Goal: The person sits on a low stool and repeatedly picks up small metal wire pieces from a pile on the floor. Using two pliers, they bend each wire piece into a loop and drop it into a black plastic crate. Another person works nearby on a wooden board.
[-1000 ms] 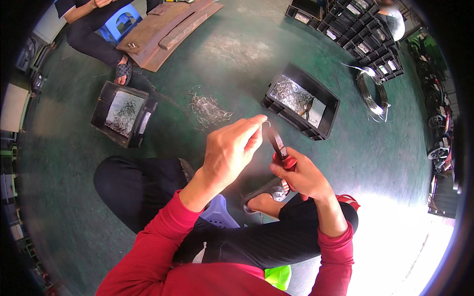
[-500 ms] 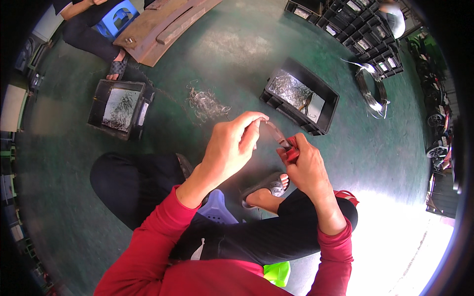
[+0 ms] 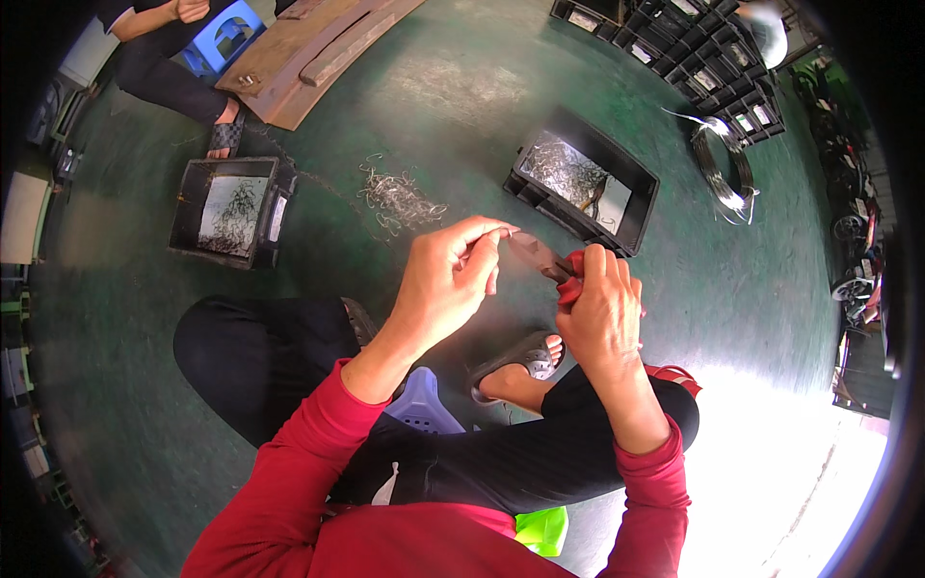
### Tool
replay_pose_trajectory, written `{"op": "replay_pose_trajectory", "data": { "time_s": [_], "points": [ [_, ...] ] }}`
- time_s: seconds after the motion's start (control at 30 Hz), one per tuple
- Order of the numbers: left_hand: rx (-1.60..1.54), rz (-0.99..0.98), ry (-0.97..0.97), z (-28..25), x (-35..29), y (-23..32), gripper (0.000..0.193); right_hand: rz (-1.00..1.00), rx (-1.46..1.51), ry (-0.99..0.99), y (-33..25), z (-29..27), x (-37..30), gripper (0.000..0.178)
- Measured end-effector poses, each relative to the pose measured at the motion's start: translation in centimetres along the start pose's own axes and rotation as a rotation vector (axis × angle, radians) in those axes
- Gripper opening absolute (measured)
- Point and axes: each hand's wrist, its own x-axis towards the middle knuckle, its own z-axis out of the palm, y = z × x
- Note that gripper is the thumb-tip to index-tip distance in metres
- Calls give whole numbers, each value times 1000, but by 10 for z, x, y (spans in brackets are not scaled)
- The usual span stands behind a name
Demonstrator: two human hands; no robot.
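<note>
In my right hand (image 3: 605, 306) is a pair of pliers (image 3: 536, 255) with red handles, my fingers wrapped round the grips. The metal jaws point up and left, reaching to the fingertips of my left hand (image 3: 445, 279). My left thumb and forefinger are pinched together at the jaw tips. What they hold is too small to make out. Beyond my hands, a loose heap of bent wire pieces (image 3: 397, 197) lies on the green floor.
A black crate (image 3: 631, 246) with wire pieces stands ahead right, another crate (image 3: 183, 207) at left. Far right are a wire coil (image 3: 711, 171) and stacked black crates (image 3: 708, 72). Wooden boards (image 3: 289, 72), a blue stool (image 3: 224, 39) and another person (image 3: 159, 72) are far left.
My right hand has turned, so the jaws show their broader side. Both hands have shifted slightly; the left keeps its pinch at the jaw tips.
</note>
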Motion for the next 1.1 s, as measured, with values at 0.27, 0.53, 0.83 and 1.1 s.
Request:
{"op": "replay_pose_trajectory", "data": {
  "time_s": [0.27,0.53,0.83,1.1],
  "points": [
    [10,61,-49,1,6,-6,27,238,526,-368,7,-4,8,30],
    [-549,-316,-317,-19,17,-3,30,267,711,-662,9,-15,10,30],
    [-460,-281,-362,-17,16,-6,32,270,653,-684,9,-15,9,31],
    [-274,-190,-328,-14,8,4,31,203,579,-452,5,-4,6,27]
  ]
}}
